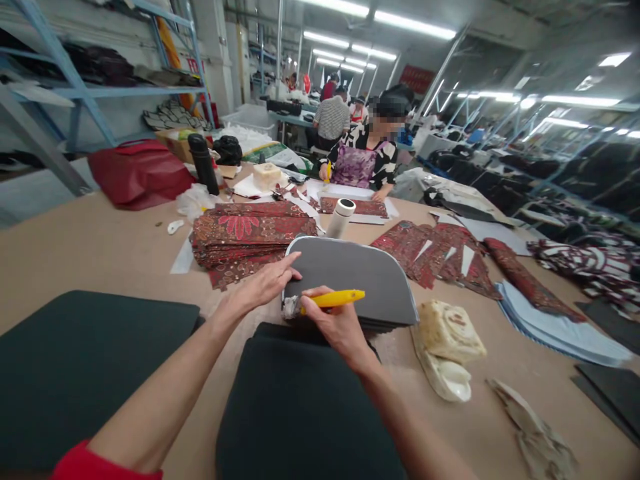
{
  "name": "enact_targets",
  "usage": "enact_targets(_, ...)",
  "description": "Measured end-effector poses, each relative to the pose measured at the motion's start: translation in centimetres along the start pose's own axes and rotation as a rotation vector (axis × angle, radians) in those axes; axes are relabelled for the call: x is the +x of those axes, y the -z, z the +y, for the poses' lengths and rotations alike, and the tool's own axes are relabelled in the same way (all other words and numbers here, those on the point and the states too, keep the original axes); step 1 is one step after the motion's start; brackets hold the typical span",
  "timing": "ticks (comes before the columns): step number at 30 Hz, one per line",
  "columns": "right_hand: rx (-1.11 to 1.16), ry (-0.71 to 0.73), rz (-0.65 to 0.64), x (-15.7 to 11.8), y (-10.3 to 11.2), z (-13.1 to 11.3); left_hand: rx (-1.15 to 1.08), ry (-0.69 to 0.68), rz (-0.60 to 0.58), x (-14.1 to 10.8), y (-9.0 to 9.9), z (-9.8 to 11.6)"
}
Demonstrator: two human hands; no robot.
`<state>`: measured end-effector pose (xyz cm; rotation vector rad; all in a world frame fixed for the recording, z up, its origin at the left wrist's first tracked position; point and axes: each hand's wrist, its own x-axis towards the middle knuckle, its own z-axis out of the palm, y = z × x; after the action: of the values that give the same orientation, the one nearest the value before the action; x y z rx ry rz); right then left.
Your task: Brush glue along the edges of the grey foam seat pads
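In my right hand (335, 323) is a brush with a yellow handle (343, 298); its whitish, caked head (291, 307) touches the lower left corner of a grey panel with rounded upper corners (350, 270). That panel tops a stack and has a pale rim. My left hand (270, 279) rests at the panel's left edge, fingers stretched out over the surface. Closer to me lies a stack of dark green-black panels (305, 407), partly under my right forearm. To the right of the grey stack stands a crusted, cream-coloured block-like container (450, 330).
More dark panels (95, 373) lie at left. Red patterned fabric pieces (250, 230) are piled behind, near a white bottle (341, 219) and a black bottle (203, 163). Across the table a person (360, 157) holds another yellow-handled tool. A crumpled rag (537, 430) lies at right.
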<state>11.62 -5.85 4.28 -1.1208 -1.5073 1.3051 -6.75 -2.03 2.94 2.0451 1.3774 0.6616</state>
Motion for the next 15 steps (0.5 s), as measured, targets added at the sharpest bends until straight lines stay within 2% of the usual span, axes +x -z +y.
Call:
enact_targets(3,-0.107,-0.001,0.028,-0.5,2.2,0.3,0.003,-0.034,-0.008,-0.1,-0.1,-0.7)
enact_targets(7,-0.227,-0.019,0.113,-1.7,7.0,0.8,0.065,-0.036,-0.036,0.3,-0.1,-0.4)
enact_targets(12,-0.348,-0.039,0.268,-3.3,15.0,1.7,0.128,0.035,-0.064,0.8,0.4,1.5)
enact_targets(15,-0.485,-0.099,0.435,-5.0,19.9,1.5,0.133,0.024,-0.075,0.9,0.5,1.1)
